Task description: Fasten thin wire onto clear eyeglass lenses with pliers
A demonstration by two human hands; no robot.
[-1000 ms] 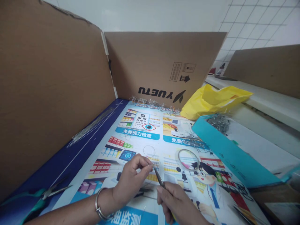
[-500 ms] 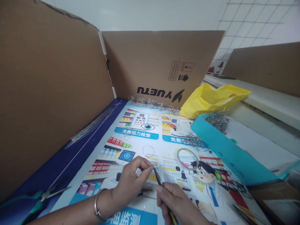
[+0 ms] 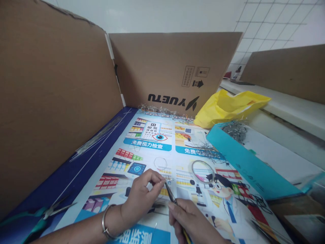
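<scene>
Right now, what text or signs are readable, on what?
"YUETU", inverted: back cardboard panel
Arrow sign: same panel
"免费视力检查": printed sheet
"免费…": sheet, rest under wire pieces
"E" shapes: sheet's eye chart
Too small, blurred or covered: panel's boxed print, teal box marks, sheet's top and bottom lettering

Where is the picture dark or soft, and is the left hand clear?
Head view: back cardboard panel shaded on the left; head view, lower left: teal-handled pliers dim and soft; head view, centre: left hand clear, what its fingertips pinch too fine to resolve.
</scene>
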